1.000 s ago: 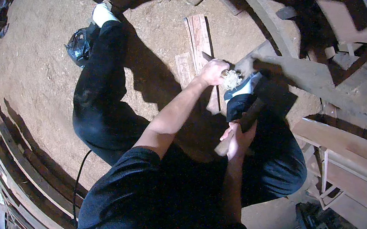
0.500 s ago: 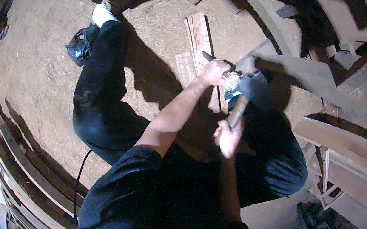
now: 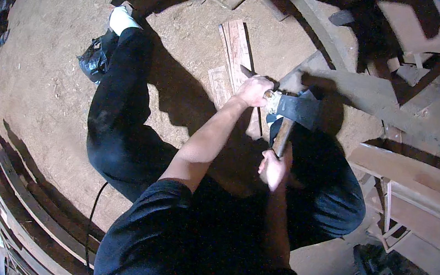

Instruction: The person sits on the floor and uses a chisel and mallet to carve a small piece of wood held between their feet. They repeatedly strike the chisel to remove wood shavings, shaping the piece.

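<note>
My right hand (image 3: 274, 170) is wrapped round the wooden handle of a hatchet (image 3: 297, 110). The wide dark blade lies level across the top of the handle, its inner end close to my left hand. My left hand (image 3: 254, 90) is closed round a wooden stick (image 3: 272, 101); its pale, roughly cut end shows between my fist and the blade. I cannot tell whether blade and stick touch. Beyond my left fist, a dark pointed piece (image 3: 246, 72) sticks out, perhaps the stick's other end. Below it, a narrow wooden piece (image 3: 255, 124) is partly in shadow.
Boards (image 3: 236, 45) lie on the sandy floor (image 3: 183, 38) ahead. A thick timber (image 3: 354, 91) runs off to the right, with wooden panels (image 3: 418, 197) nearer. My bent legs flank the work. A black plastic bag (image 3: 94, 58) lies by my left foot; a cable (image 3: 94, 210) runs beside me.
The blurred hatchet has come to show sharply, its blade now level beside the stick's pale end. My right hand has shifted only slightly; my left hand keeps its grip almost in place.
</note>
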`<move>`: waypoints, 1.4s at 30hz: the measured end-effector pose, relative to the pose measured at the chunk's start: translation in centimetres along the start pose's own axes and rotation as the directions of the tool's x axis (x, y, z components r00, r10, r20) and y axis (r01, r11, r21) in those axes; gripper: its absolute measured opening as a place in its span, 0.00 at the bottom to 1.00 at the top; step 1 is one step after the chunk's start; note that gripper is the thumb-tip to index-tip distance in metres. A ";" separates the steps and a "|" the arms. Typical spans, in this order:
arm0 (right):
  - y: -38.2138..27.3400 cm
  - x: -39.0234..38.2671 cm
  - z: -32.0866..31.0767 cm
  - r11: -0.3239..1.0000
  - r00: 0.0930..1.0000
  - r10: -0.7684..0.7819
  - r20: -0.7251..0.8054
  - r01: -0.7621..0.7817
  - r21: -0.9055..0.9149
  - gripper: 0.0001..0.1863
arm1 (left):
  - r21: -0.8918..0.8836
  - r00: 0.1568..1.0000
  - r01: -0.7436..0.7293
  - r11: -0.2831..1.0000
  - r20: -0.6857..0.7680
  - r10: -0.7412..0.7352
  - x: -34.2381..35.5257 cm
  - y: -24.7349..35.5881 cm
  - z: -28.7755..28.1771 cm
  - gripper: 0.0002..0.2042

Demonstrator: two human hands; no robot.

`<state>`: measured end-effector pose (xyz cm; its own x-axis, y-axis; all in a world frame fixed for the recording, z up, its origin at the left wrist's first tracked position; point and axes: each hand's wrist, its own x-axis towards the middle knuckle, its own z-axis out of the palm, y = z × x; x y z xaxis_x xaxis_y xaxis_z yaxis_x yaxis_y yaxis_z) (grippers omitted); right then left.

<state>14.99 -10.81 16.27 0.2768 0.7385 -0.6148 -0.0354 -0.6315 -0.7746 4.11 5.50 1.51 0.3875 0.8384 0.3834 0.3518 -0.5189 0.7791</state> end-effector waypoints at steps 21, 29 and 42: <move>-1.1 0.4 1.3 0.999 0.999 0.014 -0.032 -0.015 -0.042 0.23 | 0.039 0.999 -0.003 0.999 0.034 0.001 0.4 0.5 -0.3 0.12; -3.4 -2.2 0.6 0.957 0.981 -0.014 -0.192 0.069 0.283 0.24 | 0.033 0.999 0.027 0.999 0.034 -0.028 0.3 0.8 -0.8 0.11; -1.0 -1.8 1.4 0.965 0.995 0.006 -0.104 0.021 0.262 0.23 | 0.025 0.999 0.018 1.000 0.040 -0.019 0.5 0.4 -0.4 0.10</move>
<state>13.20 -11.15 17.91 0.3751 0.7058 -0.6010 -0.2801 -0.5317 -0.7993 4.10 5.78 2.18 0.4146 0.8408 0.3481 0.3802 -0.5075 0.7732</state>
